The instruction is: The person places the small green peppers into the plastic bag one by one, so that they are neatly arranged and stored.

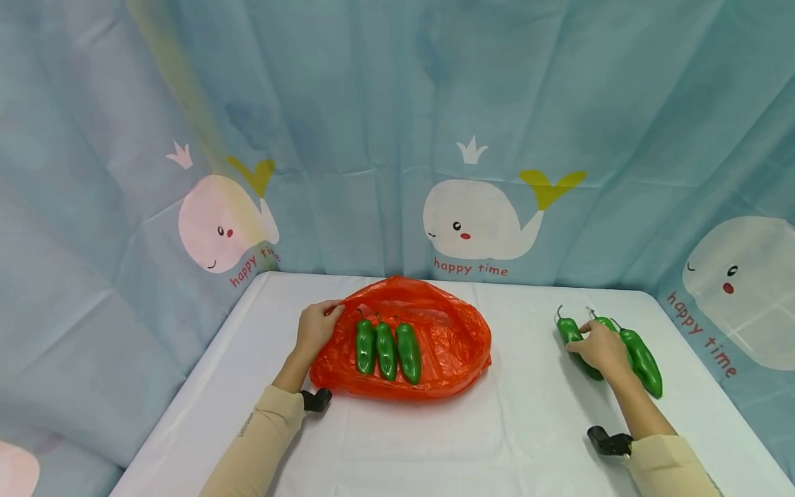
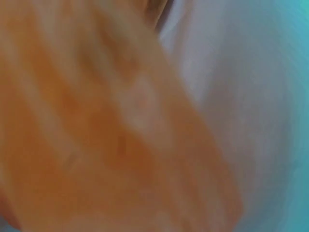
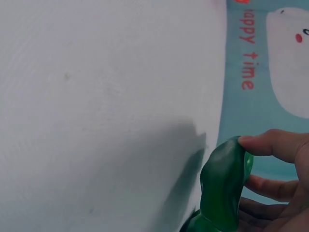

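Observation:
A red plastic bag [image 1: 450,345] lies spread wide on the table, with three green chili peppers [image 1: 386,351] side by side in it. My left hand [image 1: 315,330] pinches the bag's upper left rim; the left wrist view shows mostly the blurred hand [image 2: 111,125], its fingertips hidden. Over at the right, my right hand [image 1: 601,347] grips a green chili pepper [image 1: 568,330] between thumb and fingers. The right wrist view shows the thumb on that pepper [image 3: 222,183]. Two more peppers lie beside it, one [image 1: 646,366] farthest right and one [image 1: 605,323] partly covered by the hand.
A white cloth covers the table [image 1: 428,442]. Behind it and along both sides hangs a blue curtain [image 1: 385,103] printed with whales. Each wrist wears a black camera mount, one at the left wrist [image 1: 318,400] and one at the right wrist [image 1: 609,442].

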`<action>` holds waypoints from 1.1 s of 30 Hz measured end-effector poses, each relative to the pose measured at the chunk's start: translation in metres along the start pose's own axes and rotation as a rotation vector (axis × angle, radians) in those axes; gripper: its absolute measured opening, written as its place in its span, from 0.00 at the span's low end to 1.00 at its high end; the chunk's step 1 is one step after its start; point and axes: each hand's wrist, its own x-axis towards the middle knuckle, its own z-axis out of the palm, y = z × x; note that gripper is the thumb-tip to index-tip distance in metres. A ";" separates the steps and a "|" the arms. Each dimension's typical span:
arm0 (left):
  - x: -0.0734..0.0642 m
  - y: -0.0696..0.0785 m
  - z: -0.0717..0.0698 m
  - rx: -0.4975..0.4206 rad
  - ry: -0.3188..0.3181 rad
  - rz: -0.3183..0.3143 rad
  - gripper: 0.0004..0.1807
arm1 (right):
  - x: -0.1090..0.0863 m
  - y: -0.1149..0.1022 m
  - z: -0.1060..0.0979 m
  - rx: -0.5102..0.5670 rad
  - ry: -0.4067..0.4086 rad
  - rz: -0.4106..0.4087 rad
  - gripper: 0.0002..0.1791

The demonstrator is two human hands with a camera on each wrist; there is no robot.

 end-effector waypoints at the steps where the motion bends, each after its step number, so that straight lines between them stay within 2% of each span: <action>1: 0.000 0.000 0.000 0.000 -0.001 -0.003 0.18 | 0.000 -0.001 0.000 0.004 -0.003 0.000 0.30; 5: -0.001 -0.001 0.000 -0.007 -0.002 -0.011 0.18 | 0.000 -0.003 -0.002 0.024 -0.011 -0.005 0.31; 16: -0.002 -0.002 -0.001 -0.010 -0.003 -0.022 0.19 | -0.008 -0.012 -0.010 0.071 -0.001 -0.101 0.30; 27: 0.000 -0.002 -0.003 -0.011 -0.006 -0.017 0.19 | -0.014 -0.028 -0.021 0.098 -0.038 -0.117 0.31; 33: -0.001 -0.003 -0.002 -0.010 -0.007 -0.020 0.18 | -0.021 -0.036 -0.021 0.112 -0.040 -0.203 0.30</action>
